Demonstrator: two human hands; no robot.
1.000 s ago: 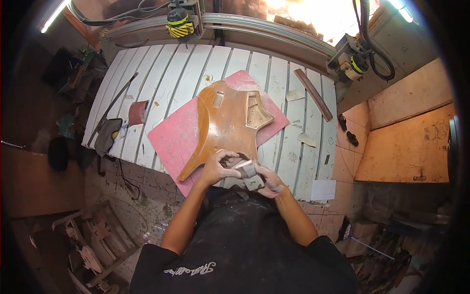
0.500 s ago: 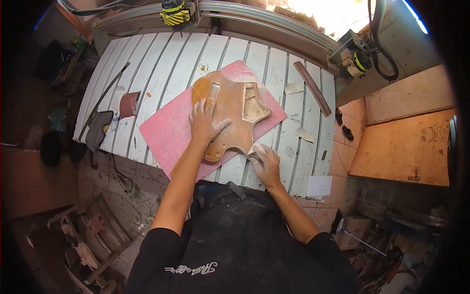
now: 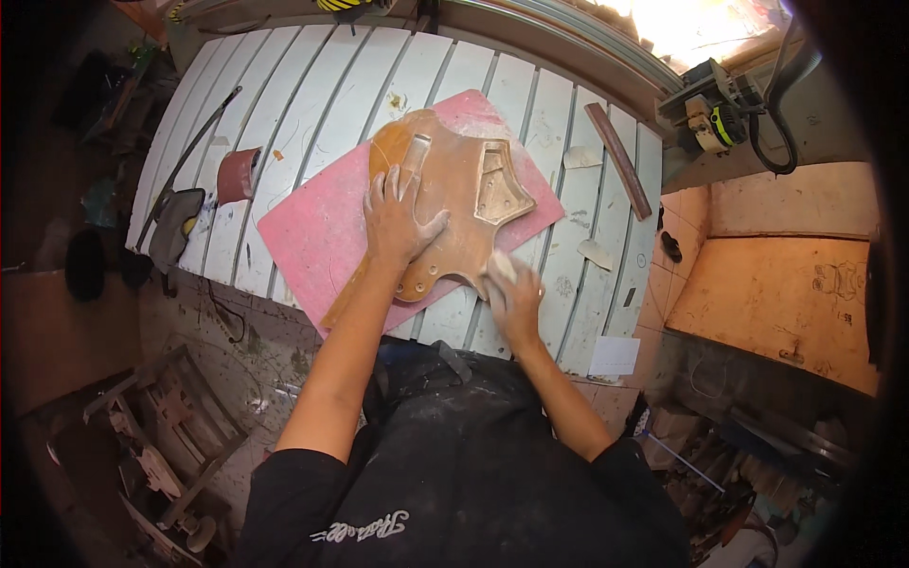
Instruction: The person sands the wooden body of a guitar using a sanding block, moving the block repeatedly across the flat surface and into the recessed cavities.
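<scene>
A brown wooden guitar body (image 3: 454,180) with routed cavities lies on a pink board (image 3: 298,237), which rests on a white slatted table (image 3: 331,85). My left hand (image 3: 391,218) lies flat on the body's middle, fingers spread. My right hand (image 3: 513,295) grips a pale sanding pad (image 3: 503,263) at the body's lower right edge; that hand is slightly blurred, and the pad is partly hidden by my fingers.
On the table are a red abrasive sheet (image 3: 237,175), a dark grey tool (image 3: 173,227), a thin dark rod (image 3: 194,156), paper scraps (image 3: 579,156) and a long brown strip (image 3: 615,156). A rail-mounted machine (image 3: 720,123) is behind; an orange wooden panel (image 3: 767,303) stands right.
My hands have parted: the left moved up to lie flat on the guitar body, the right took the pad to the body's right edge. The body appears turned slightly.
</scene>
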